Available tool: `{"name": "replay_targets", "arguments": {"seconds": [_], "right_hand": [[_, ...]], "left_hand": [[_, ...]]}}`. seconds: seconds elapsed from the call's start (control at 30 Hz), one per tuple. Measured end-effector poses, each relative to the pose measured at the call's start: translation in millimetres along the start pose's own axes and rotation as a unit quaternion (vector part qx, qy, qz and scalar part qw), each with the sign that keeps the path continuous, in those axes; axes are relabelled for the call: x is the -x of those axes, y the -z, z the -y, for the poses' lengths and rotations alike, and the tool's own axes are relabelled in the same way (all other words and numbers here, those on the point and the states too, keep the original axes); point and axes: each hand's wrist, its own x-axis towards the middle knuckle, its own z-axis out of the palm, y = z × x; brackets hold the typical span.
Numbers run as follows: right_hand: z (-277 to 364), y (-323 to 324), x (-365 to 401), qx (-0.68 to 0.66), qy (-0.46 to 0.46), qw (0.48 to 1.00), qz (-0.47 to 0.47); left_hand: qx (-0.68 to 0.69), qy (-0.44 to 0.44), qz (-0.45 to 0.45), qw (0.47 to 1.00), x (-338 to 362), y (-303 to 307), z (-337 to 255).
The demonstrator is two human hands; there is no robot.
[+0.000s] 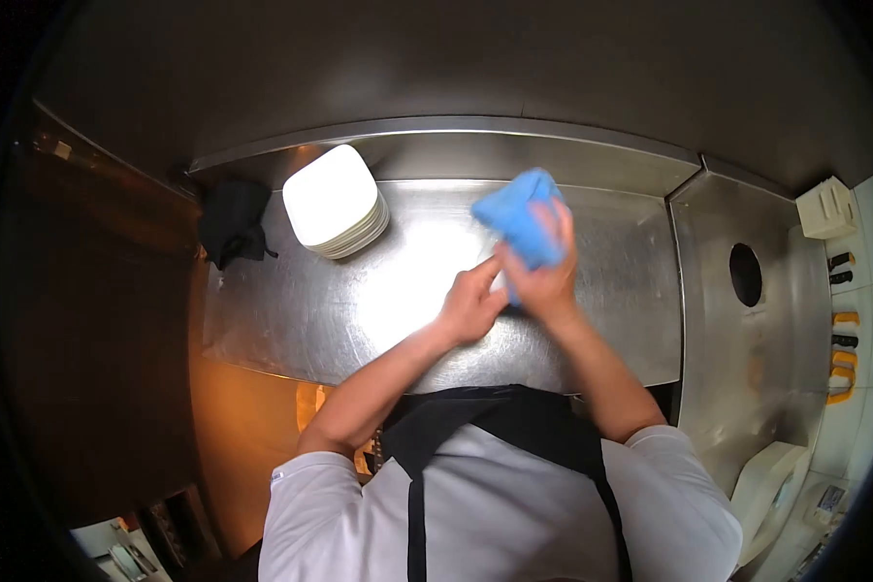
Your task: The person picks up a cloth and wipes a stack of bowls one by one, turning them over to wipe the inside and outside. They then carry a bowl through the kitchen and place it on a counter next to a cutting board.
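Observation:
A blue cloth (516, 215) is held above the steel counter (301, 320), slightly blurred. My right hand (548, 276) grips it, with the fingers pressed against its right side. Just to the left, my left hand (471, 306) is closed near the cloth's lower end, close against my right hand; a small white patch shows between the two hands, too hidden to make out. At the counter's back left stands a stack of white square plates (332, 197).
A black cloth (234, 225) lies left of the plates. On the right, a steel surface has a round hole (745, 274). Knives (842, 269) with black handles and yellow-handled tools (842, 376) line the right wall, below a white box (825, 209).

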Motion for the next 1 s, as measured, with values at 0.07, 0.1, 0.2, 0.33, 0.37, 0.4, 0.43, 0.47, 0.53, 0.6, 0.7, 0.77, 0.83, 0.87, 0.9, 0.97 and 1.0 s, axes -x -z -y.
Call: {"name": "replay_targets", "arguments": {"seconds": [0.07, 0.1, 0.2, 0.33, 0.37, 0.4, 0.43, 0.47, 0.53, 0.6, 0.7, 0.77, 0.83, 0.87, 0.9, 0.97, 1.0], "right_hand": [[-20, 2, -18, -0.182, -0.179, 0.967, 0.017], [-22, 6, -30, -0.239, -0.273, 0.932, 0.017], [-3, -6, -21, -0.243, -0.217, 0.945, -0.027], [34, -29, 8, -0.137, -0.048, 0.988, -0.054], [19, -29, 1, -0.192, -0.108, 0.974, -0.048], [7, -28, -8, -0.247, -0.17, 0.953, -0.042], [29, -2, -42, -0.402, -0.329, 0.854, 0.02], [32, -5, -41, -0.379, -0.255, 0.889, 0.011], [46, -15, -36, -0.322, -0.096, 0.942, -0.005], [58, -7, -38, -0.114, 0.132, 0.984, 0.019], [55, -10, -59, -0.206, 0.126, 0.97, -0.003], [44, -18, -77, -0.504, -0.144, 0.851, 0.028], [29, -38, -31, -0.398, -0.123, 0.909, 0.016], [26, -42, -9, -0.342, -0.109, 0.933, 0.011], [41, -35, 1, -0.234, 0.038, 0.972, 0.004], [63, -22, -3, -0.099, 0.21, 0.973, 0.011], [66, -17, -14, -0.081, 0.235, 0.968, 0.024]], "left_hand": [[0.119, 0.006, 0.028, 0.992, 11, 2, -14], [0.108, -0.003, 0.022, 0.994, 19, 2, -19], [0.1, -0.026, -0.007, 0.995, 18, 21, -24], [0.154, -0.052, -0.038, 0.986, 7, 48, -29], [0.143, -0.042, -0.02, 0.989, 14, 50, -46], [0.131, -0.03, -0.002, 0.991, 22, 52, -58], [0.129, -0.023, 0.031, 0.991, 31, 54, -61], [0.176, -0.048, 0.008, 0.983, 32, 45, -71], [0.119, -0.071, -0.093, 0.986, 23, 43, -72], [0.098, -0.035, -0.021, 0.994, 19, 58, -54], [0.206, -0.01, -0.066, 0.976, 36, 41, -72], [0.327, -0.066, -0.128, 0.934, 40, 30, -84], [0.406, -0.111, -0.167, 0.891, 30, 40, -88], [0.446, -0.137, -0.186, 0.865, 24, 45, -89], [0.44, -0.121, -0.208, 0.865, 21, 50, -79], [0.314, -0.062, -0.223, 0.921, 27, 51, -53], [0.218, -0.037, -0.226, 0.949, 33, 50, -48]]}}
